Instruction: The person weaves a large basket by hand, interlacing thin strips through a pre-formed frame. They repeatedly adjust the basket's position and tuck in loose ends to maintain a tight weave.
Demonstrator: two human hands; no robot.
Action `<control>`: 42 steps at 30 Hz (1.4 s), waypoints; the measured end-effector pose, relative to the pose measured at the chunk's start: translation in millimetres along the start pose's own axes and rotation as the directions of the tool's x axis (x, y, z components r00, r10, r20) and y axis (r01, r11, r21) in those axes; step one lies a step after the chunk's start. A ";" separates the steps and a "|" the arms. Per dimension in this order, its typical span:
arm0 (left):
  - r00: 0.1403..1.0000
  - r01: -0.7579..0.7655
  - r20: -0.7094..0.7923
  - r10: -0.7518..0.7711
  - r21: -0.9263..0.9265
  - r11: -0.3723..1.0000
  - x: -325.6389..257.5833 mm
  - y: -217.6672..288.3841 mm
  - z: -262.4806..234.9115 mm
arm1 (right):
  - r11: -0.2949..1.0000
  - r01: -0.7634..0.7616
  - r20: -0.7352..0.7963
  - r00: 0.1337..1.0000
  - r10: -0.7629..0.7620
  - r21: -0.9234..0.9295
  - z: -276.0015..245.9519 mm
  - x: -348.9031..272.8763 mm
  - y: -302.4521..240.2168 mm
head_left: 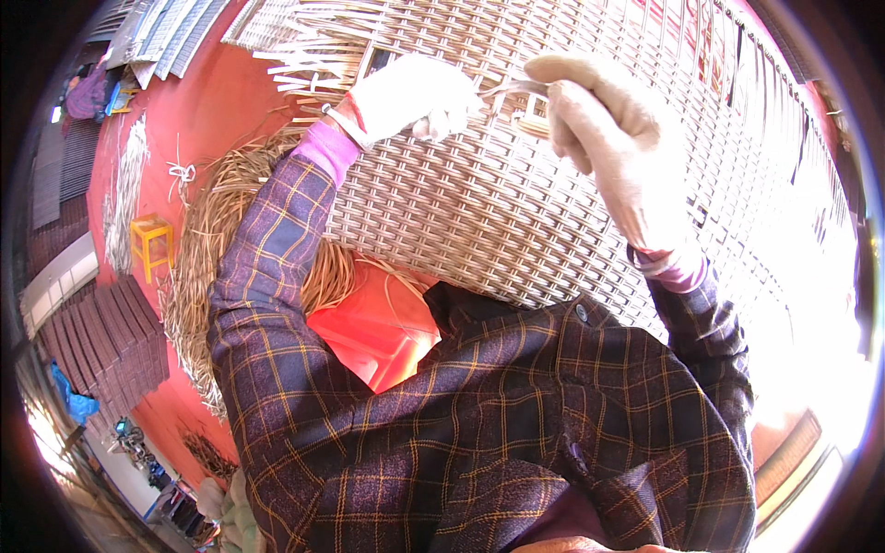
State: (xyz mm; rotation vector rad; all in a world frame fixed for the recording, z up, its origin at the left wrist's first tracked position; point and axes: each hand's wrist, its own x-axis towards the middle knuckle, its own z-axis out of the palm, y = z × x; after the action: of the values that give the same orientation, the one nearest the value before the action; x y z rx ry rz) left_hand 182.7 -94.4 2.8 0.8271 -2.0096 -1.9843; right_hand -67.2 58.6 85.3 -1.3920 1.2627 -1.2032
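A large panel of greyish-brown woven strips (433,203) lies in front of me, with loose strip ends fraying at its far left edge. My left hand (415,97), in a white glove, is closed over the panel with its fingers curled. A thin pale strip (493,92) runs from its fingertips toward the other hand. My right hand (613,124), also gloved, has thumb and forefinger closed on a thin greyish curved piece (527,87); whether this is a tool or part of the strip, I cannot tell. Just below it, a small yellowish coil (532,124) rests against the weave.
A heap of loose tan strips (198,249) lies left of the panel on the red floor (207,101). Farther left stand a yellow stool (152,244) and stacked brown woven panels (106,332). A bright orange-red plastic piece (383,327) sits close to my body.
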 end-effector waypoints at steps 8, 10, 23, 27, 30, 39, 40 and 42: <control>0.926 0.080 -0.345 0.151 0.574 0.815 -23.7 26.3 16.6 | 0.533 0.394 0.285 0.918 -0.277 -0.749 -1.0 35.6 35.0; 0.924 0.146 -0.375 0.070 0.518 0.843 -37.5 33.2 7.7 | 0.549 0.495 0.262 0.854 -0.449 -0.673 14.9 49.8 48.1; 0.913 -0.049 -0.393 0.109 0.158 0.986 -43.1 15.8 -9.0 | 0.880 0.099 0.164 0.986 -0.024 -0.465 54.4 72.9 74.0; 0.968 0.121 -0.192 0.159 0.920 0.374 -21.2 10.2 -13.9 | 0.847 0.051 0.059 0.998 -0.024 -0.529 54.5 70.4 73.9; 0.964 0.199 -0.264 0.014 0.760 0.618 -11.0 0.3 -18.1 | 0.808 0.032 0.077 0.997 0.017 -0.588 53.3 73.9 77.3; 0.971 -0.037 -0.240 0.014 -0.091 0.995 -30.8 -13.1 -31.5 | 0.556 0.278 0.300 0.953 -0.053 -0.783 74.7 104.5 82.9; 0.974 0.052 -0.218 -0.061 -0.047 0.998 -28.1 -7.0 -35.3 | 0.599 0.258 0.283 0.958 -0.055 -0.758 79.4 106.5 82.9; 0.972 0.178 -0.165 -0.167 0.051 0.983 -18.8 6.8 -41.0 | 0.589 0.261 0.294 0.955 -0.041 -0.765 80.7 106.7 83.2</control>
State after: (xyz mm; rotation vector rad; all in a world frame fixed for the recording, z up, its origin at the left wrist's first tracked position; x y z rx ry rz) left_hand 217.4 -120.3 17.2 1.1737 -1.9793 -1.8777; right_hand 2.2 -55.6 1.9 -2.2670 1.6060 -0.4856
